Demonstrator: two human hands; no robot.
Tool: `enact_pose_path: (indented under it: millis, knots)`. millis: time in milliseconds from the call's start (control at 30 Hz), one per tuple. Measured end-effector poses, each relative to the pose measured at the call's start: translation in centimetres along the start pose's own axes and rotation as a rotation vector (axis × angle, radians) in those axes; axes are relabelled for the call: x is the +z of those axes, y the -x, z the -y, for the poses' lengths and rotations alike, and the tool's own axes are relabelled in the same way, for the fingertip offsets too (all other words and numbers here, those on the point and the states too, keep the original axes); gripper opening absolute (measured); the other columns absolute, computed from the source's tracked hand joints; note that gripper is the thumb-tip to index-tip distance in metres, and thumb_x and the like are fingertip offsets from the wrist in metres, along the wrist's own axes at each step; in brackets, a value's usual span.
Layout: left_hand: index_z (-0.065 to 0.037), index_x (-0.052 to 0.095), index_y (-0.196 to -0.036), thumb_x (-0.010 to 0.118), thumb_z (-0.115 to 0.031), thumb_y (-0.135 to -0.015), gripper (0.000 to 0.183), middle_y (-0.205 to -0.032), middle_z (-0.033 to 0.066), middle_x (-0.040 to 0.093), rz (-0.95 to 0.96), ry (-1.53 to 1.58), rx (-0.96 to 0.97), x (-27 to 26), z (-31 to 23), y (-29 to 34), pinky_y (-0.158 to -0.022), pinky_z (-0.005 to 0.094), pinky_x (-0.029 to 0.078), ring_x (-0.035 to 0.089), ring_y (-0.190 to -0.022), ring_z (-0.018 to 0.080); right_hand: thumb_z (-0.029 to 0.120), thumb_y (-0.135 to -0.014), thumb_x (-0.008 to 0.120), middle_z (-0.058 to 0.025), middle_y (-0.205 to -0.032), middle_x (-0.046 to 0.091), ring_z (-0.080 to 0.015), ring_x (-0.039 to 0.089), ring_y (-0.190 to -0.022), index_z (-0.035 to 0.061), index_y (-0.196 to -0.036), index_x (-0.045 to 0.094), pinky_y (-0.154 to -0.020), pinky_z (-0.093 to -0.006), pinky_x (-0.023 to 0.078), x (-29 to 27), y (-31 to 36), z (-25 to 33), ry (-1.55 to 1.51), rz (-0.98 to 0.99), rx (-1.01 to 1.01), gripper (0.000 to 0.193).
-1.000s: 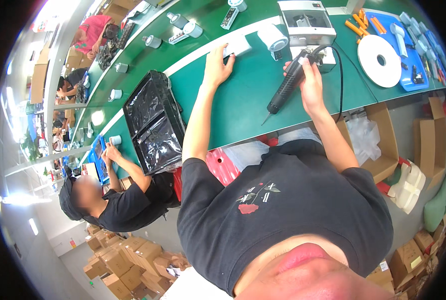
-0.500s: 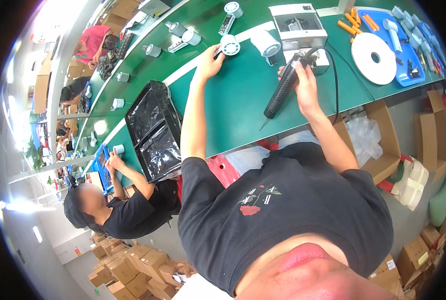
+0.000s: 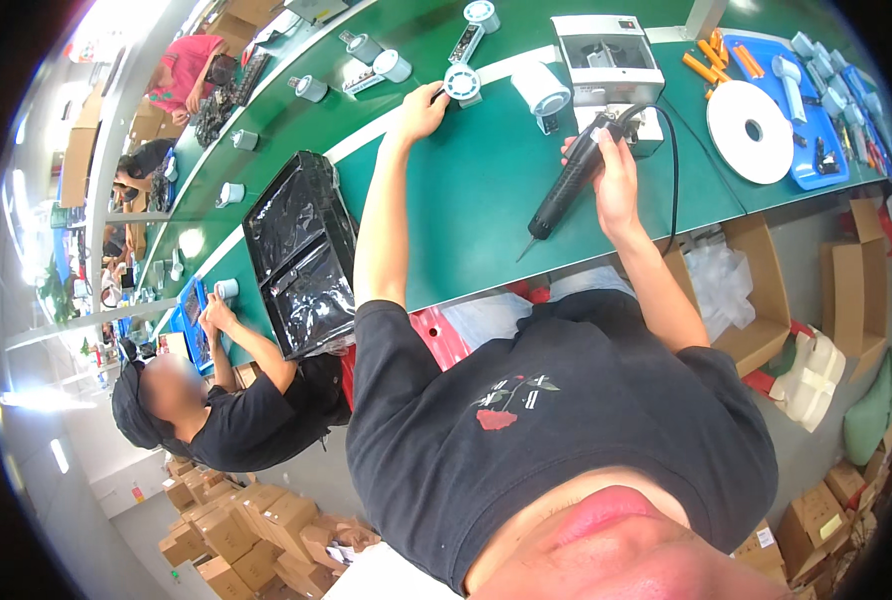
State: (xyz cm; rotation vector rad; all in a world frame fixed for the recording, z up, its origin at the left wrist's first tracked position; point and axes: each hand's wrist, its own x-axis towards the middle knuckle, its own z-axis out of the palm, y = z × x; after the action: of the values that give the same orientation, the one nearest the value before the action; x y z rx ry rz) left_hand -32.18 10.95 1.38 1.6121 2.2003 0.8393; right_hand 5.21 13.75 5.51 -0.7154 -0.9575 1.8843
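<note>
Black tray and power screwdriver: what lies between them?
In the head view, the left forearm and green tabletop lie between the black tray and power screwdriver.

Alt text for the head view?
A person's right hand holds a black corded hand tool over a green workbench; the left hand holds a pale round-ended part. A black tray lies to the left, a white machine and white disc to the right.
</note>
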Motion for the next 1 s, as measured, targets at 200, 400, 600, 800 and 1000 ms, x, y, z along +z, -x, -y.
enact_pose_path:
  millis: [200, 400, 600, 800, 1000]
  knots:
    - [-0.005, 0.069, -0.135, 0.063, -0.024, -0.099, 0.040, -0.122, 0.0237, 0.073, 0.083, 0.006, -0.018, -0.7, -1.6, 0.4, -0.100, 0.0430, 0.053, 0.070, -0.114, 0.0379, 0.029, -0.113, 0.048, -0.0132, -0.103, 0.074, -0.0185, 0.072, -0.090, 0.0045, -0.121, 0.057, -0.085, -0.0355, 0.059, -0.2, -0.1, -0.1, 0.012, -0.005, -0.005, 0.028]
    - [-0.004, 0.067, -0.139, 0.074, -0.031, -0.092, 0.054, -0.123, 0.0209, 0.075, 0.178, -0.051, -0.046, -2.6, -3.7, 0.6, -0.097, 0.0404, 0.054, 0.073, -0.109, 0.0309, 0.029, -0.113, 0.049, -0.0131, -0.104, 0.074, -0.0185, 0.072, -0.091, 0.0043, -0.121, 0.057, -0.085, -0.0352, 0.059, -0.2, -0.3, -0.2, 0.028, -0.008, -0.016, 0.028]
    - [-0.007, 0.058, -0.151, 0.086, -0.045, -0.082, 0.084, -0.135, 0.0191, 0.071, 0.521, 0.023, -0.150, -5.9, -3.8, -3.7, -0.106, 0.0389, 0.052, 0.070, -0.119, 0.0292, 0.031, -0.113, 0.046, -0.0160, -0.109, 0.071, -0.0231, 0.071, -0.100, 0.0029, -0.125, 0.054, -0.092, -0.0403, 0.058, -0.5, 0.0, -0.1, 0.066, 0.003, -0.004, 0.031]
    - [0.000, 0.060, -0.146, 0.085, -0.072, -0.069, 0.108, -0.133, 0.0200, 0.070, 0.413, -0.078, -0.229, -5.0, -7.0, -9.3, -0.109, 0.0410, 0.051, 0.067, -0.126, 0.0307, 0.031, -0.113, 0.047, -0.0177, -0.111, 0.070, -0.0256, 0.070, -0.103, 0.0023, -0.130, 0.053, -0.094, -0.0424, 0.058, -0.5, -0.1, 0.0, 0.090, 0.018, 0.008, 0.034]
    - [-0.007, 0.061, -0.140, 0.093, -0.052, -0.067, 0.092, -0.134, 0.0213, 0.068, 0.373, -0.276, -0.091, -2.7, -6.6, -9.3, -0.102, 0.0435, 0.055, 0.069, -0.119, 0.0333, 0.028, -0.112, 0.050, -0.0128, -0.101, 0.073, -0.0191, 0.071, -0.089, 0.0044, -0.119, 0.056, -0.084, -0.0350, 0.058, 0.4, 0.2, 0.5, 0.062, -0.025, 0.012, 0.025]
